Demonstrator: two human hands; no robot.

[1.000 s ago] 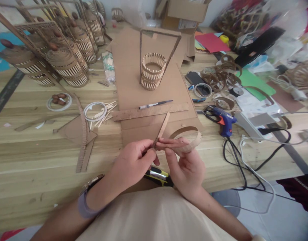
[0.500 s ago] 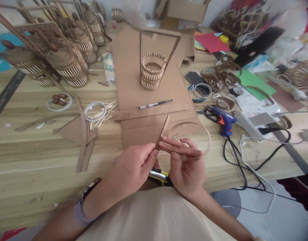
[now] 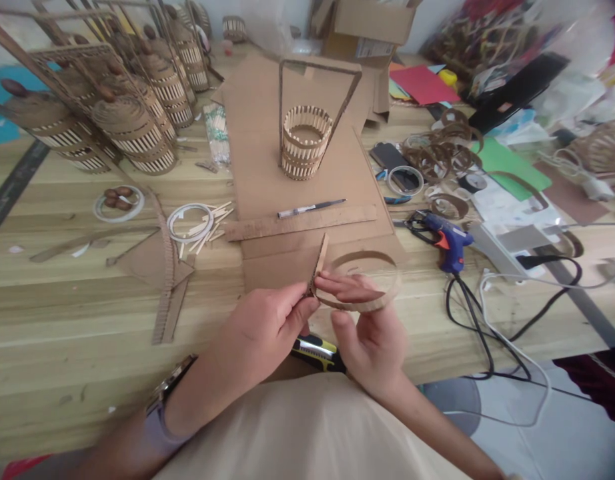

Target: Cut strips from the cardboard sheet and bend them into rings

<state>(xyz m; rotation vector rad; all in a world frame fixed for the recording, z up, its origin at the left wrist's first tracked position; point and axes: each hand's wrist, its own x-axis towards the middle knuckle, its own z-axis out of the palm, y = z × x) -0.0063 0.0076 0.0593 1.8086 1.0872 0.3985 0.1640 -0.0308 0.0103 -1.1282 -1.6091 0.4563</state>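
Observation:
Both hands work a long brown cardboard strip (image 3: 372, 303) bent into a loop above the table's near edge. My left hand (image 3: 260, 330) pinches the strip where its loose end (image 3: 319, 259) sticks up and away. My right hand (image 3: 372, 333) holds the loop from inside, fingers stretched through the ring and thumb below it. A yellow and black utility knife (image 3: 318, 351) lies on the table edge just under my hands. Ahead on a cardboard sheet (image 3: 267, 167) lie a pen (image 3: 310, 208) and a cardboard ruler strip (image 3: 300, 222).
A stick basket with a cardboard handle (image 3: 306, 140) stands at the middle back. Several finished cages (image 3: 132, 127) crowd the back left. A blue glue gun (image 3: 445, 237) and its cables (image 3: 487, 320) lie right, beside cardboard rings (image 3: 445, 157). White rings (image 3: 190, 222) and sticks lie left.
The loop has been turned between my hands, from open and wide to flatter, and the loose end now stands shorter and more upright. My hands stay in the same spot.

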